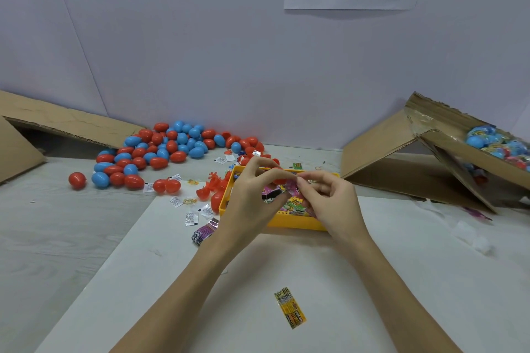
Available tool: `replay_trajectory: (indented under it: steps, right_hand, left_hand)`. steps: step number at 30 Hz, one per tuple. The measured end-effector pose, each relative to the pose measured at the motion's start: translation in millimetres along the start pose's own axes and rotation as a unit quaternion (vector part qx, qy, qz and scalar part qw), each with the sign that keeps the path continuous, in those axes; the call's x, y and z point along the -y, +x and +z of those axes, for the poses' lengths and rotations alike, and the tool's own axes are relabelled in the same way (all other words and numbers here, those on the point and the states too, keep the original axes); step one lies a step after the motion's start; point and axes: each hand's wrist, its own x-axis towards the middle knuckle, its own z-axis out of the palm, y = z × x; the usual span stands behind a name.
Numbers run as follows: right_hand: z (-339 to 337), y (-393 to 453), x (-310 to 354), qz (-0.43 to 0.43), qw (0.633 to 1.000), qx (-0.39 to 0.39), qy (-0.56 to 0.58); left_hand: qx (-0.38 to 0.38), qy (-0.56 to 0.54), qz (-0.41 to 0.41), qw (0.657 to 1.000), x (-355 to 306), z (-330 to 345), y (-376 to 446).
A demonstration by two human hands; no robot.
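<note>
One red egg [280,179] and one pink wrapper [293,187], held above one yellow tray [295,225].
The left hand [252,195] has its grip clamped on the egg, the right hand [329,198] on the wrapper; one yellow packet [290,308] lies near; two boxes stand far: left box [66,123], right box [401,157].

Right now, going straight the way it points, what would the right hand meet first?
The right hand points left, pinching the pink wrapper; straight on it would likely meet the left hand first, though depth is unclear.
</note>
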Motion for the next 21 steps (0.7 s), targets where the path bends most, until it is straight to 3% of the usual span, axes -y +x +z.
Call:
replay_trajectory:
  steps: [5,10,15,19,21]
  right_hand:
    - [2,-1,6,0.032,0.997,-0.022,0.066]
    - [2,-7,12,-0.002,1.0,-0.012,0.02]
    - [7,-10,11,-0.039,0.999,0.01,0.009]
    - [5,-9,10,-0.003,0.998,-0.025,0.051]
    - [2,-6,10,0.014,0.995,-0.05,0.08]
  left_hand:
    - [-0.031,-0.064,-0.061,0.996,-5,-3,1]
    - [-0.006,-0.175,-0.182,0.967,-7,-3,3]
    - [0.019,-0.229,-0.216,0.949,-10,-3,2]
    - [0.049,-0.25,-0.226,0.94,-11,-4,3]
    - [0.078,-0.296,-0.254,0.918,-13,-4,3]
